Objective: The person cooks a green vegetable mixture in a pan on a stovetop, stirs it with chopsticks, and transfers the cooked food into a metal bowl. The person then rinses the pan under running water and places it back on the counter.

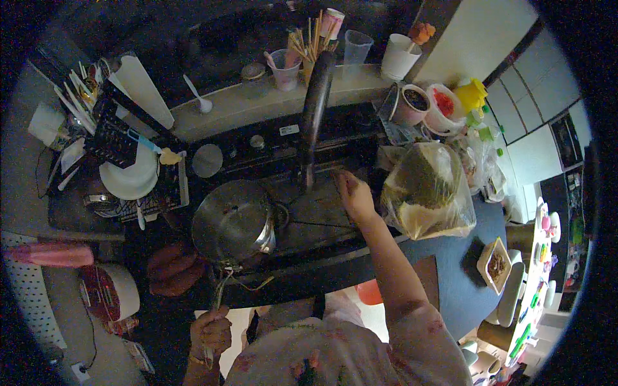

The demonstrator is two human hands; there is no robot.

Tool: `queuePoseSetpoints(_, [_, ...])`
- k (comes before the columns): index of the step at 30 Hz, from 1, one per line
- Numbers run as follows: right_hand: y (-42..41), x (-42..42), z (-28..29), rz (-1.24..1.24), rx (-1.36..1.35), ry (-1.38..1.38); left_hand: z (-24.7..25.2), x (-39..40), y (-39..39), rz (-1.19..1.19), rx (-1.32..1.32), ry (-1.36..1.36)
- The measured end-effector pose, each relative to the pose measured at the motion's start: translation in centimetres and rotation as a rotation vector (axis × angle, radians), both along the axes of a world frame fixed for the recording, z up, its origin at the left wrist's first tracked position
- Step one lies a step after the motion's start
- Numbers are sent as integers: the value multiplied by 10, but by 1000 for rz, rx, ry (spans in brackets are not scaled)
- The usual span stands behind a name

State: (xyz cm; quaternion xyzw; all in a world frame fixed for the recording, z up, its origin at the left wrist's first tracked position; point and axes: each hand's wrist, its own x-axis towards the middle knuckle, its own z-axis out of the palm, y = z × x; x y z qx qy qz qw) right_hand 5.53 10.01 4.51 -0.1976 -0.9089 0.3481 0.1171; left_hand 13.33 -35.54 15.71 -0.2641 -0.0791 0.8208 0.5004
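Note:
My left hand grips the long handle of a metal pan. The pan is over the left part of a dark sink, and a bright reflection shows near its right side. My right hand is over the sink's right side with its fingers curled. Whether it holds anything is too dark to tell. A thick metal faucet extends over the middle of the sink, left of my right hand. To the right of that hand sits a clear plastic bag with yellowish contents.
At the left, a dish rack holds a white bowl. Cups and a bundle of wooden sticks line the back ledge. Tubs crowd the back right. A small box stands on the right counter.

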Motion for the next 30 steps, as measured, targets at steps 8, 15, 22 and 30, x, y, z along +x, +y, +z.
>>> queuePoseSetpoints(8, [9,-91,-42,274,112,-402,0,5,11,105,-35,-4])
queuePoseSetpoints(15, [17,-100,-93,333,138,-445,11,-1,18,135,-168,-23])
queuePoseSetpoints(22, [32,-106,-133,446,100,-279,19,-10,26,156,-144,-59])
queuePoseSetpoints(30, [25,-102,-94,490,249,-471,24,-24,32,123,-72,-66])
